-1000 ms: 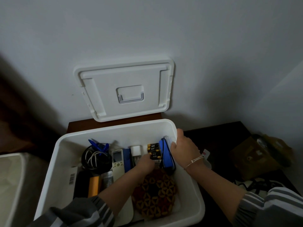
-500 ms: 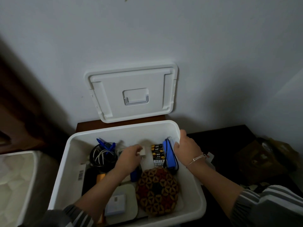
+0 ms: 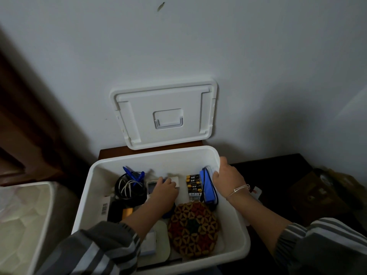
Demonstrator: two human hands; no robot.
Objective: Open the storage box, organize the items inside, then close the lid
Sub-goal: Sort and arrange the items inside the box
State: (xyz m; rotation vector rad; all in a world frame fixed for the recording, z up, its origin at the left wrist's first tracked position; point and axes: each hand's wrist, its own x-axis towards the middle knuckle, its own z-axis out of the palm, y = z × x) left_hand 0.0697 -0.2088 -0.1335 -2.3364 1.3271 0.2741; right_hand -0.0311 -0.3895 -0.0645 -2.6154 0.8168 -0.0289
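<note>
White plastic box (image 3: 85, 197) stands open, its ribbed lid (image 3: 139, 116) propped against the wall behind. Inside: barcode sticker (image 3: 105, 208), coiled cables (image 3: 129, 188), left hand (image 3: 165, 189) gripping a square white plug (image 3: 177, 180), and batteries (image 3: 193, 185) with illegible lettering. Right hand (image 3: 228, 179) clamps the box's right rim.

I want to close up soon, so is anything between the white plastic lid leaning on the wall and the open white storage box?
Yes, both arms. The left hand reaches inside, holding a small white block, and the right hand curls over the right rim of the white plastic storage box. Nothing else visible blocks the white plastic lid.
</note>
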